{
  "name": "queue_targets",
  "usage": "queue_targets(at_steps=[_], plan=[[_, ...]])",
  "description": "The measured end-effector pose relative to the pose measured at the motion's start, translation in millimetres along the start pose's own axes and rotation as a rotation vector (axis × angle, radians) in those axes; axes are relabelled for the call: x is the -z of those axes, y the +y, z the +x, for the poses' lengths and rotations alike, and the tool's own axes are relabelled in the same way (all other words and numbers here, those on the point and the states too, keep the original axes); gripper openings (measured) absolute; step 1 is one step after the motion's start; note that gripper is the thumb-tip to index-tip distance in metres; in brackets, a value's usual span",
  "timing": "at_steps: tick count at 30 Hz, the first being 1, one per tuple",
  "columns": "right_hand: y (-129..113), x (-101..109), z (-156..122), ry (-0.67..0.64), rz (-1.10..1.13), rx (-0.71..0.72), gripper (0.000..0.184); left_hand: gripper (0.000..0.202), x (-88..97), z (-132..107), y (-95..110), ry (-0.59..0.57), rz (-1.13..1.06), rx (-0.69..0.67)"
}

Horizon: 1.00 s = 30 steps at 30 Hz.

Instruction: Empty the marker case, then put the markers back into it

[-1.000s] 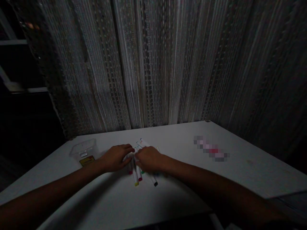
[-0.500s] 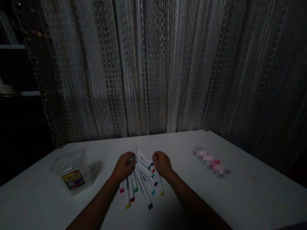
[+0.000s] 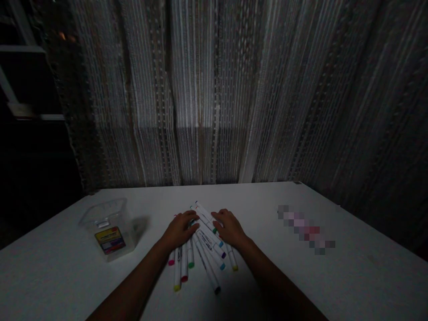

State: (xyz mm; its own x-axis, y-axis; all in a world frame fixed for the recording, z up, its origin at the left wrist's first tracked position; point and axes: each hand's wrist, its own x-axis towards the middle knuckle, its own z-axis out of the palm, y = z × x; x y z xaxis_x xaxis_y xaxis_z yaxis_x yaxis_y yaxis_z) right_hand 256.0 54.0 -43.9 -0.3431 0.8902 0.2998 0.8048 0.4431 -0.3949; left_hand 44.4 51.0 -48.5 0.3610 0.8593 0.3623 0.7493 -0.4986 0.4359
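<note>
The left hand [image 3: 180,230] and right hand [image 3: 230,228] rest open and flat on a fan of markers [image 3: 207,254], gripping nothing. All lie on the table [image 3: 334,267], outside the clear plastic tub [image 3: 105,220] at left.

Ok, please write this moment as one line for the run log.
left hand: on white markers | right hand: on white markers | nearby: clear plastic box | surface: white table
</note>
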Motion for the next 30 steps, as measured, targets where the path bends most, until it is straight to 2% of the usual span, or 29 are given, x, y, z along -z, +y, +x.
queue_targets(at_steps=[3,9,13,16,19,21,24,30], plan=[[-5.8,2.0,-1.0,-0.037,-0.052,0.070,0.027,0.030,-0.4,-0.9,-2.6,-0.003,-0.009,0.018],[-11.4,5.0,-4.6,0.025,-0.035,0.019,0.025,0.031,4.1,-2.2,-1.5,0.029,-0.006,0.011],[-13.3,4.3,-7.8,0.033,0.001,0.077,0.025,0.034,5.1,-4.3,6.3,0.041,-0.010,-0.008],[-15.5,2.8,-10.9,-0.014,0.003,0.155,0.033,0.041,2.1,-6.8,9.0,0.009,0.002,-0.013],[-18.3,3.1,-12.0,-0.032,0.004,0.166,0.027,0.042,-0.7,-8.2,7.3,-0.036,0.022,-0.013],[-19.9,4.9,-11.1,-0.022,0.013,0.168,0.021,0.040,-1.6,-8.4,5.4,-0.043,0.015,-0.025],[-20.1,8.0,-8.8,0.006,0.023,0.165,0.023,0.037,-2.0,-8.4,4.4,-0.052,-0.038,-0.043],[-15.5,7.9,-11.0,-0.021,0.019,0.186,0.025,0.028,-0.1,-7.5,10.7,-0.168,-0.185,-0.087]])
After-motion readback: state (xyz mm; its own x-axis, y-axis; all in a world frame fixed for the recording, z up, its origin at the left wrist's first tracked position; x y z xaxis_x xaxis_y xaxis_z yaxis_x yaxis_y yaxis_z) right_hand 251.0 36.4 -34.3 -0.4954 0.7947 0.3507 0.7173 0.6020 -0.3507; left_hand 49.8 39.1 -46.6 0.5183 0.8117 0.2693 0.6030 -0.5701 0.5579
